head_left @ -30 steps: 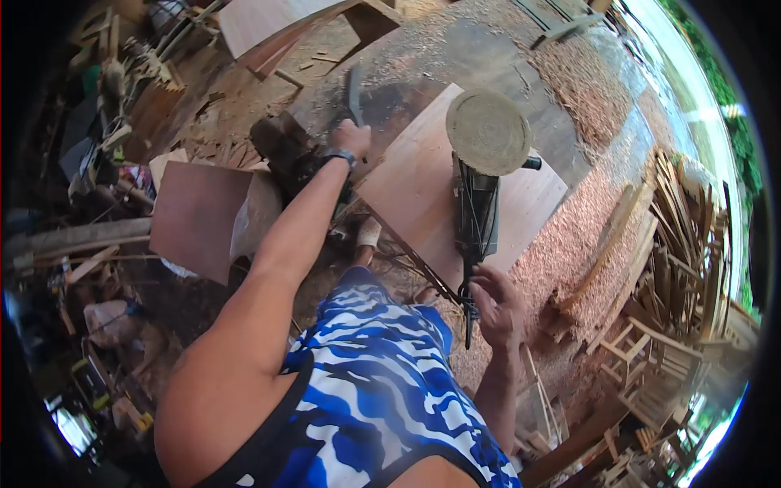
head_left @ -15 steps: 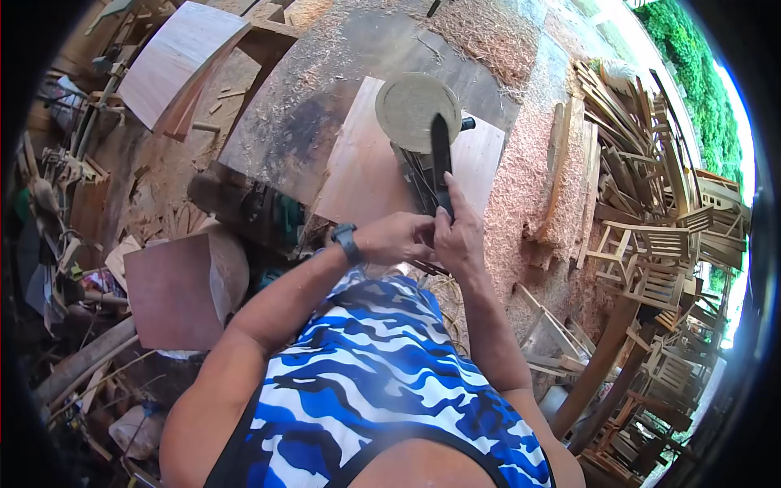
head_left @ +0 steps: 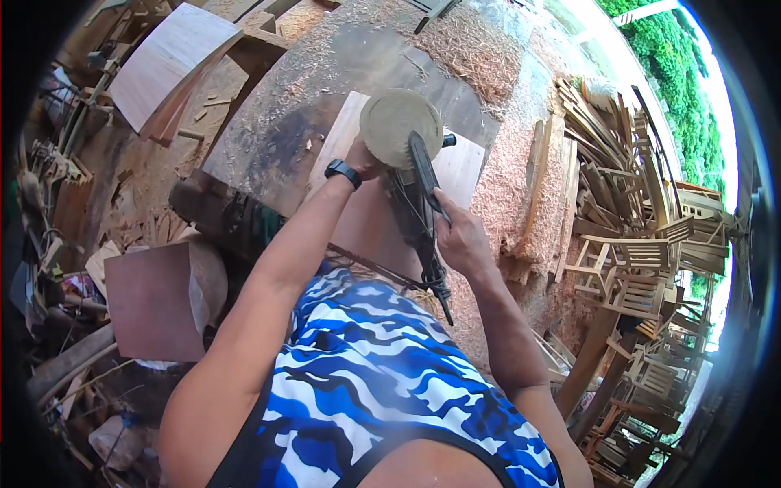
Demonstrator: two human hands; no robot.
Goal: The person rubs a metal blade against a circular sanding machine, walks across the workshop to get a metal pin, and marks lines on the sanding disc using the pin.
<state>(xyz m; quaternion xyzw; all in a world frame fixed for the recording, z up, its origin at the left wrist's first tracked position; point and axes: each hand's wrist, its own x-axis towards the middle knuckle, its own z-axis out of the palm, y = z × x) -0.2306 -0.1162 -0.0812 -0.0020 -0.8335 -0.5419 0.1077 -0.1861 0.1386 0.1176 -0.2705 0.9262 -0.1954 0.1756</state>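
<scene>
A disc sander with a round, dusty tan disc lies face up on a pale wooden panel; its dark body and cord extend toward me. My left hand, with a watch on the wrist, grips the sander at the disc's left edge, most fingers hidden behind it. In my right hand is a long black brush. Its bristled far end rests on or just over the right part of the disc; exact contact is hard to tell.
Sawdust and shavings cover the floor to the right, beside wood planks. Farther right stand stacked wooden chairs. Curved panels lie at upper left, and another brown panel is at lower left.
My left hand has moved forward from beside my right hand to the disc's left edge. The brush is now tilted differently, its bristled end across the disc. The view has shifted slightly.
</scene>
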